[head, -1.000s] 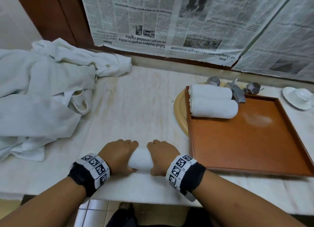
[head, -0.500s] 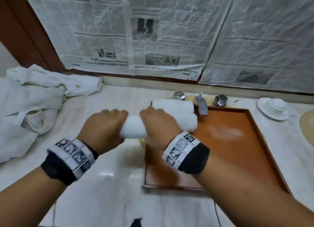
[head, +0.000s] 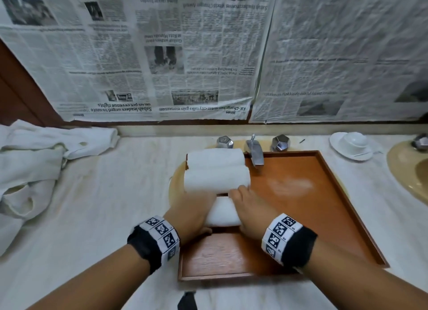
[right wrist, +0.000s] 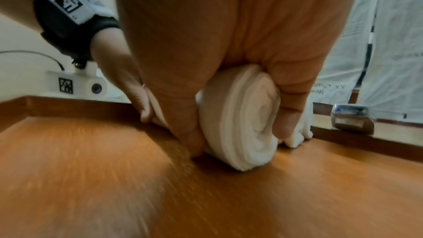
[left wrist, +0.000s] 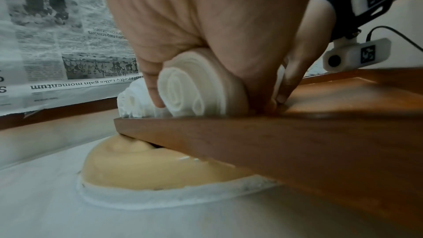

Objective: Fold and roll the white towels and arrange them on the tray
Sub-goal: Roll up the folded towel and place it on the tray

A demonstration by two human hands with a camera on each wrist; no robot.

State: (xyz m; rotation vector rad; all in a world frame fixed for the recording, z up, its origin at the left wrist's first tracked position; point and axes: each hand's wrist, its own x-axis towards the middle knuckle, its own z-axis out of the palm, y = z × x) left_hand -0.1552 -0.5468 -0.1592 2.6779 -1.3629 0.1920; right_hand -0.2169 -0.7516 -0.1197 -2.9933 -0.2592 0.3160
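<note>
Both grips curl round 1 rolled towel [head: 222,211]: the left hand [head: 190,211] clasps its left end, the right hand [head: 251,213] its right end. It rests on the wooden tray [head: 324,217], just in front of 2 rolled towels [head: 216,170] at the far-left corner. Bare tray floor lies right of the grip; the tray's left rim runs under the left hand.

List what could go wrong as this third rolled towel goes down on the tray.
1. The tray sits partly over the sink, its corner unsupported; pressing down there might tip it.
2. Both hands, left hand and right hand, grip the rolled towel by its ends; letting go carelessly may let the spiral loosen.
3. Pushing it against the two placed rolls could shove them toward the tap.
</note>
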